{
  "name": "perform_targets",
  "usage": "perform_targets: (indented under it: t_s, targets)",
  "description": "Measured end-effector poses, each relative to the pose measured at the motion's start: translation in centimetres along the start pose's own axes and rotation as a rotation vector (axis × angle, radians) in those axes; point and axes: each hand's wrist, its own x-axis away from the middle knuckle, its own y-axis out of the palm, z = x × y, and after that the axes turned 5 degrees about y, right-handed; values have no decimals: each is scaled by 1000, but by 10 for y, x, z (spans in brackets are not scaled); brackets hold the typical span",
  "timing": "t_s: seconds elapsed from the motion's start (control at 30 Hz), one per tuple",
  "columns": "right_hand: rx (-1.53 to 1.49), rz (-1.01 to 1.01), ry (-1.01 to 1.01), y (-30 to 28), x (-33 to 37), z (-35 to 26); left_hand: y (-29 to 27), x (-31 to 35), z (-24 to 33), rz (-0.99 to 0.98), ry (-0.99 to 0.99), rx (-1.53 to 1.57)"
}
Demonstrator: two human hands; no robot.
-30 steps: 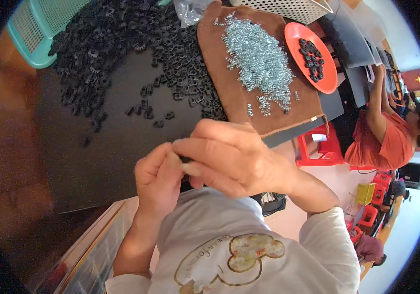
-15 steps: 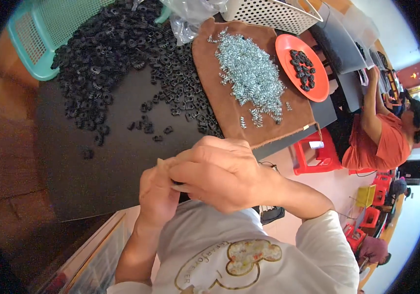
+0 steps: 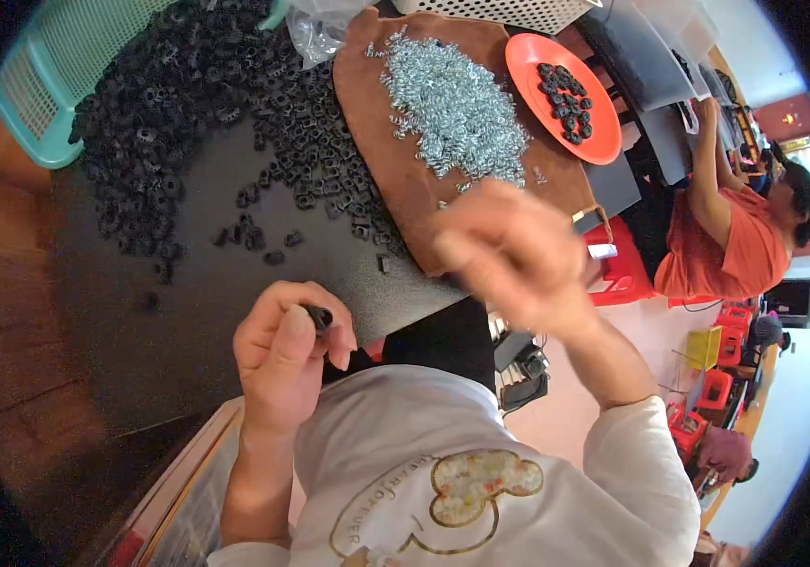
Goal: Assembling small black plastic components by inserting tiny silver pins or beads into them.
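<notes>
Black all over the heap of small parts (image 3: 140,123) at far left, pale green mesh on the basket (image 3: 49,151) beside it! Brown for the cloth (image 3: 386,180), silvery blue for the springs (image 3: 461,109), orange-red for the plate (image 3: 599,144) at far right. The held piece (image 3: 323,318) shows black too; nearest, a white T-shirt (image 3: 405,402) wears a gold-outlined, speckled print (image 3: 476,482).

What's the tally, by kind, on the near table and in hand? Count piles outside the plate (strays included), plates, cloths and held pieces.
Pile of small black plastic parts: 1
Pile of silvery metal coil springs: 1
Red-orange plate: 1
Brown cloth: 1
Black plastic piece in the left fingers: 1
Total: 5, leaving out the blurred right fingers
</notes>
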Motion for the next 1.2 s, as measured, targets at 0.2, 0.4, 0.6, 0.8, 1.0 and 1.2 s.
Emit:
perform_targets:
  t_s: [0.2, 0.4, 0.6, 0.8, 1.0, 1.2]
  targets:
    - [189, -112, 285, -47, 10, 33, 4, -1, 0, 23, -11, -55]
    - [431, -360, 182, -44, -8, 33, 0, 1, -4, 41, 0, 52]
    - [581, -503, 159, -34, -18, 37, 2, -1, 1, 36, -39, 34]
    - [412, -326, 66, -35, -25, 45, 1, 0, 1, 74, -54, 41]
    - [460, -499, 184, -55, -19, 34, 1, 1, 1, 81, -56, 51]
    - [561, -490, 163, -35, -22, 36, 3, 1, 0, 94, -64, 20]
